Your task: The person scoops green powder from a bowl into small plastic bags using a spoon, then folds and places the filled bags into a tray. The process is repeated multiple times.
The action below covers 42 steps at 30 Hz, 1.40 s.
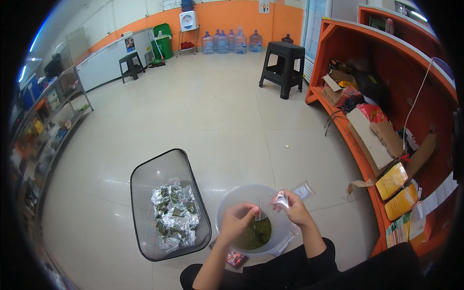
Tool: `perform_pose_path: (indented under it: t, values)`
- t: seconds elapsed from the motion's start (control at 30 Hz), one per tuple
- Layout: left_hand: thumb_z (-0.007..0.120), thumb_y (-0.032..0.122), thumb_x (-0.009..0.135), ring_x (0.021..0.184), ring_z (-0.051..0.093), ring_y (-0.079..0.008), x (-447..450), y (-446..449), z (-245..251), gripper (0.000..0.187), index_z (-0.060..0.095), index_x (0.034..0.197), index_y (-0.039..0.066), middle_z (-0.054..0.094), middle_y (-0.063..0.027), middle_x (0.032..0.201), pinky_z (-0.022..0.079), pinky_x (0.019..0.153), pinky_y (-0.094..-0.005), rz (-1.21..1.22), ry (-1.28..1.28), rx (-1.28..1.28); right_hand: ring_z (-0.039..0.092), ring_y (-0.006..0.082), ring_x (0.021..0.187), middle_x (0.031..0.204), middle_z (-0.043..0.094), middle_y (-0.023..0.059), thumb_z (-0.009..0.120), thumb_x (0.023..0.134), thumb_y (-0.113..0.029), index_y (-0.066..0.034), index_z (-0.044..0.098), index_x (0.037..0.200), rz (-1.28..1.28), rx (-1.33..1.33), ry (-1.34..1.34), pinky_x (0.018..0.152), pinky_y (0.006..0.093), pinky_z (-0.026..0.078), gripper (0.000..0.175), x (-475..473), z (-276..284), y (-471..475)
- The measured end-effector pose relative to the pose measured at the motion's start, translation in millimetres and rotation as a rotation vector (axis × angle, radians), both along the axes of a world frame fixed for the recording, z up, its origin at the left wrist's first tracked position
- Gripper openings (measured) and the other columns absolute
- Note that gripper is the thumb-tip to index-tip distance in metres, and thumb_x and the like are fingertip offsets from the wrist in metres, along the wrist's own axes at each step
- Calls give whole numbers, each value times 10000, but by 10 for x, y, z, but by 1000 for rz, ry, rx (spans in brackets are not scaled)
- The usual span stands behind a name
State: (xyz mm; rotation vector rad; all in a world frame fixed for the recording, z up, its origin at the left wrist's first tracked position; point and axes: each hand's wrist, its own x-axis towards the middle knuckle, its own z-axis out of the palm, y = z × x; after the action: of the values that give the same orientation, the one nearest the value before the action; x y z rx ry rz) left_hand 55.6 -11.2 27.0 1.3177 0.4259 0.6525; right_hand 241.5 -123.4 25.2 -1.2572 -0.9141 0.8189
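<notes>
A translucent plastic tub with a green leafy or herb-like mass in its bottom stands on the floor before me. Over the tub, my left hand pinches a small clear zip bag between thumb and fingers. My right hand, above the tub's right side, holds clear plastic bags; how many, I cannot tell. To the left stands a black mesh basket, with many small clear bags of green stuff heaped in it.
Behind the tub's right side lies a clear packet on the floor. A phone lies close to my knees. An orange shelf with cardboard boxes lines the right side; a metal rack stands left. Black stools and water bottles are farther back.
</notes>
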Motion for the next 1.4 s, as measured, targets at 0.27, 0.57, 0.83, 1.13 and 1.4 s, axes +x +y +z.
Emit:
perform_pose_path:
  t: [0.27,0.57,0.83,1.13,1.4]
  values:
    - [733,105,855,749,663,-114,4,-92,107,104,719,853,1,720,-58,808,513,710,-258,258,75,498,594,70,633,737,685,25,763,828,-163,-16,697,874,-239,18,-635,563,228,457,168,-393,353,-60]
    - [720,120,849,750,676,-170,-35,-23,87,98,703,892,34,712,-91,840,515,717,-282,34,72,308,646,95,650,727,693,62,745,821,-125,6,706,865,-40,-169,-345,582,233,489,144,-386,563,-12]
    - [618,137,850,673,608,-360,66,-33,-71,122,634,830,17,616,-171,734,491,679,-417,136,114,861,652,332,642,691,649,179,622,800,-242,-17,662,777,22,-371,-1166,606,424,519,229,-413,513,56]
    - [604,142,857,608,563,-362,2,14,-13,175,562,733,26,558,-165,662,442,616,-447,227,216,813,621,220,755,1010,678,36,759,686,-157,-119,717,733,-253,-101,-1177,652,361,518,74,-642,531,83]
    - [738,239,793,782,630,-287,-193,123,180,255,618,904,43,627,-132,823,467,706,-396,-35,250,647,582,200,975,1398,517,23,856,581,-279,-244,791,917,-206,-290,-1285,771,352,537,344,-599,650,107]
